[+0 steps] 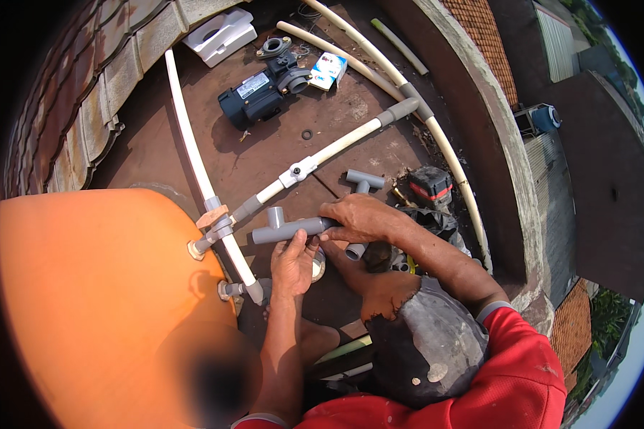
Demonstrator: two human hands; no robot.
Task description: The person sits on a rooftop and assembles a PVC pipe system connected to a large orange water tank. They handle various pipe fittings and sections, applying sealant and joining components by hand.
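Observation:
A grey PVC tee fitting (285, 231) lies level between my two hands, its short branch pointing away from me. My left hand (293, 266) supports it from below, with the thumb and fingertips against its body. At the tee's right end my right hand (358, 218) is closed round a darker end piece, partly hidden by the fingers. Just below the left fingers is a small round tin (318, 265) with something pale in it. Beyond my right hand a second grey tee (365, 179) rests on the floor. A short grey pipe piece (355, 251) lies under my right wrist.
A large orange tank (100, 272) fills the left side. White pipes (189, 136) with grey joints and a valve (298, 171) cross the floor. Farther off are a dark blue pump (254, 96), a small box (328, 70) and white foam packing (220, 36). A black-and-red tool (431, 187) sits right.

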